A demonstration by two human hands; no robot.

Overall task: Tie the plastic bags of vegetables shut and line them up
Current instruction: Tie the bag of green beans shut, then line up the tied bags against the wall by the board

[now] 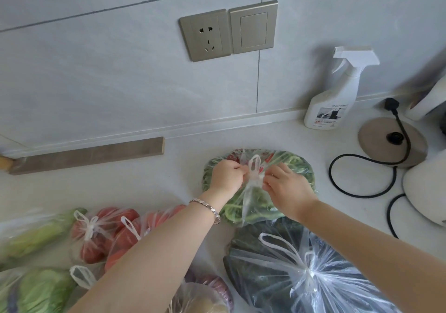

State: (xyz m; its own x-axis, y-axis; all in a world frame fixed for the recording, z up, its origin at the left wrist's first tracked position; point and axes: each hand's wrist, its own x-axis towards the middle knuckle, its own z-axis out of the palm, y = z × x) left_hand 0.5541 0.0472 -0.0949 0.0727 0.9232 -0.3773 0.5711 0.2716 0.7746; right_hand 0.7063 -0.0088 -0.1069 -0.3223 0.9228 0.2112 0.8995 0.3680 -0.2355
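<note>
A clear plastic bag of green beans (296,165) lies on the white counter, with some red showing at its far edge. My left hand (226,175) and my right hand (287,189) pinch the bag's white handles (254,170) at a knot between them. Nearer to me lies a tied bag of dark leafy greens (289,271). At the left are a tied bag of tomatoes (96,235), a bag of carrots (130,237) and bags of pale green vegetables (36,288).
A white spray bottle (335,95) stands by the wall at the right. Beside it are a kettle base (391,141) with a black cord (342,167) and a white appliance (424,189). A grey strip (87,155) lies along the back wall. A socket (205,34) is on the wall.
</note>
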